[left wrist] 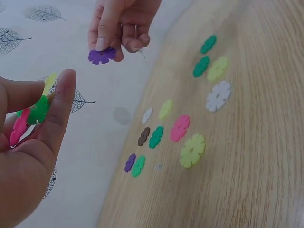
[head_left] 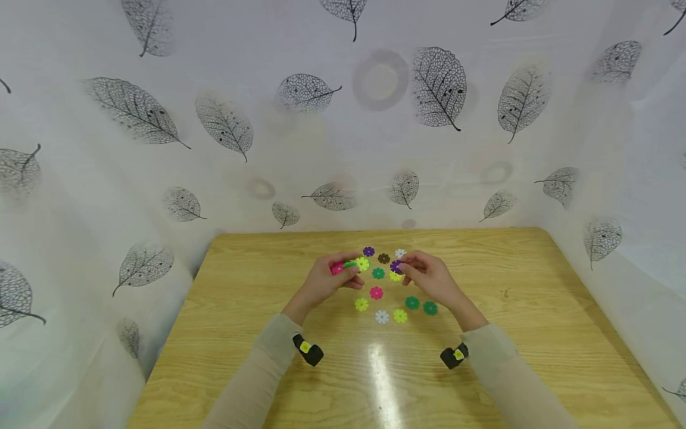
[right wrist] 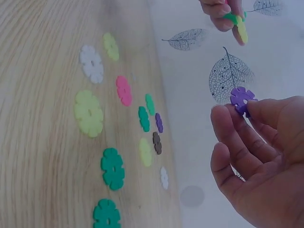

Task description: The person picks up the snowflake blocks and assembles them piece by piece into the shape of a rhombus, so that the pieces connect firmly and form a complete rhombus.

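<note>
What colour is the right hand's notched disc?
A purple notched plastic disc, clearest in the right wrist view.

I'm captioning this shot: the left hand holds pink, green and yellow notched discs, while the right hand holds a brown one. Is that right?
Not quite: the right hand holds a purple disc, not a brown one, as the right wrist view shows. The left hand holds a pink disc, a green disc and a yellow disc.

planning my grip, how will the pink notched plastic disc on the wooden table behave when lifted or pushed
The pink notched plastic disc lies flat, so it should slide, not roll. Looking thin, it is probably light. Likely stiff: the purple notched plastic disc in the right hand looks unbent.
</note>
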Tool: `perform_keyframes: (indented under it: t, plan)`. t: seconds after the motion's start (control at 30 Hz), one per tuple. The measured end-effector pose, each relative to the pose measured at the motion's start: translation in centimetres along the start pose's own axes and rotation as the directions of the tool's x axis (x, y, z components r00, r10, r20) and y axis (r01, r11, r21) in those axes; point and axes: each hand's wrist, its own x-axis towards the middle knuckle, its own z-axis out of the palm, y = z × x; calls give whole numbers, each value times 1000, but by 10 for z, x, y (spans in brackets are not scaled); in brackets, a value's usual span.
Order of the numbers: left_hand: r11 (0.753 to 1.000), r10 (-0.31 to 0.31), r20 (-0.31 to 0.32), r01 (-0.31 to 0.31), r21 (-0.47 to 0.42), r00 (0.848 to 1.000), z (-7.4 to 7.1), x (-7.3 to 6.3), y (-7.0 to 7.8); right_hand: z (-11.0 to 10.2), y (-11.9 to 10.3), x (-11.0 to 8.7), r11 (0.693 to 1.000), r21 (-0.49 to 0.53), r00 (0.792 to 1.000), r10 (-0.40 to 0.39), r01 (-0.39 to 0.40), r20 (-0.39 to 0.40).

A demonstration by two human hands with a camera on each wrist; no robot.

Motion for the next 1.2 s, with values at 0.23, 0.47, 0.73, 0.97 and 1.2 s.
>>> perform_keyframes:
  t: [0.23, 0.47, 0.73, 0.97, 1.2]
  plan:
    - [1000, -3, 20, 3, -5, 1000, 3, -1, 3, 5, -7, 5, 999, 17, 999, -36, 36, 21]
    - [1000, -7, 20, 7, -3, 1000, 3, 0, 4, 9, -14, 7, 998, 15, 998, -56, 55, 23]
    - [1000, -8, 9, 8, -21, 1000, 5, 0, 5, 14, -26, 8, 996, 9, 996, -85, 85, 8]
    - [1000, -7, 8, 7, -20, 1000, 6, 0, 5, 16, -28, 10, 996, -5, 996, -93, 93, 6]
    - [1000, 8, 17, -8, -25, 1000, 7, 2, 3, 18, -31, 11, 994, -21, 994, -104, 104, 18]
